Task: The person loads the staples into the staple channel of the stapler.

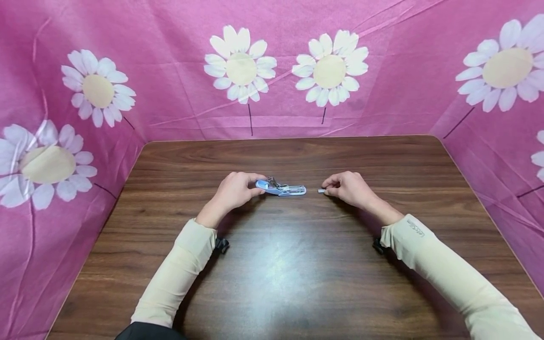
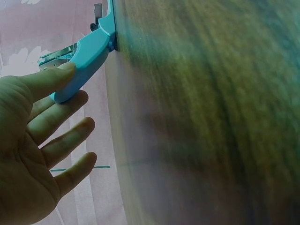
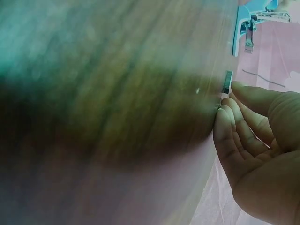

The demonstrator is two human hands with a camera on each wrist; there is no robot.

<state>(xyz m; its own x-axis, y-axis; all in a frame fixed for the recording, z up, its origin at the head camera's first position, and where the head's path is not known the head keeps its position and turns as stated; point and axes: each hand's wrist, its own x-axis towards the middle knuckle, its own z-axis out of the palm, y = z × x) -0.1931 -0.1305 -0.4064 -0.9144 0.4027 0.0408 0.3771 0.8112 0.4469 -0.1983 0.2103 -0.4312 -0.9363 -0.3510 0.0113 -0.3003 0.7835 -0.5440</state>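
Observation:
A blue stapler [image 1: 286, 190], swung open with its metal parts showing, lies on the table. My left hand [image 1: 236, 190] pinches its left end between thumb and fingers. In the left wrist view the thumb presses on the blue body [image 2: 91, 56], while the lower fingers of the left hand [image 2: 42, 136] spread free. To the right, a short gap away from the stapler, my right hand [image 1: 349, 189] pinches a small grey strip of staples [image 1: 321, 191] close to the tabletop. The right wrist view has the strip [image 3: 228, 82] sticking out past the thumb of the right hand [image 3: 255, 136].
A brown wood-grain table [image 1: 289, 264] lies under both hands. Pink cloth [image 1: 284, 118] with large white daisies stands along its back and sides. Dark wrist straps [image 1: 222, 245] show at both cream sleeves [image 1: 178, 264].

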